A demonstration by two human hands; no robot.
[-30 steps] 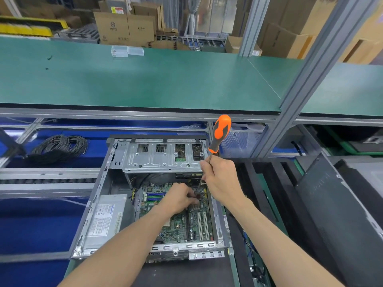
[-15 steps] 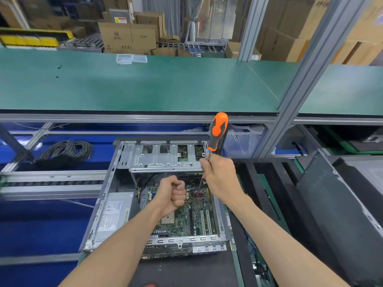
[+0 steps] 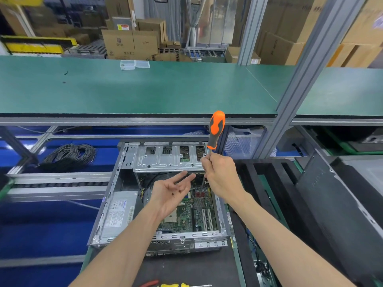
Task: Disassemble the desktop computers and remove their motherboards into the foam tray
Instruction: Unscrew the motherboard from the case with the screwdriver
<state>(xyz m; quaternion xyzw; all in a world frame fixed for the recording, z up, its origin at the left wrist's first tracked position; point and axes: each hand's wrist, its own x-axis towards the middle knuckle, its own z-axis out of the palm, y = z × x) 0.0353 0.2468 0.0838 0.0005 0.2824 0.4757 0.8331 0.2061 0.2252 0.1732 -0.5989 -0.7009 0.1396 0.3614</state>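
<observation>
Over motherboard [image 3: 192, 212]: left hand [image 3: 171, 193], fisted before, now palm-up flat, screw [image 3: 172, 194] on it; right hand [image 3: 220, 175] still grips screwdriver [image 3: 215, 131].

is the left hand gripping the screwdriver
No: the left hand lies open, palm up, over the motherboard with small dark screws on it, while the right hand grips the orange-handled screwdriver.

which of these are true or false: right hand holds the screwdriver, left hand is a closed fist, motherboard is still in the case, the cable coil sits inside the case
1. The right hand holds the orange screwdriver. True.
2. The left hand is a closed fist. False: it lies palm up, fingers open, with a small dark screw on it.
3. The motherboard sits in the open case. True.
4. The cable coil lies inside the case. False: it lies outside, to its left.
</observation>
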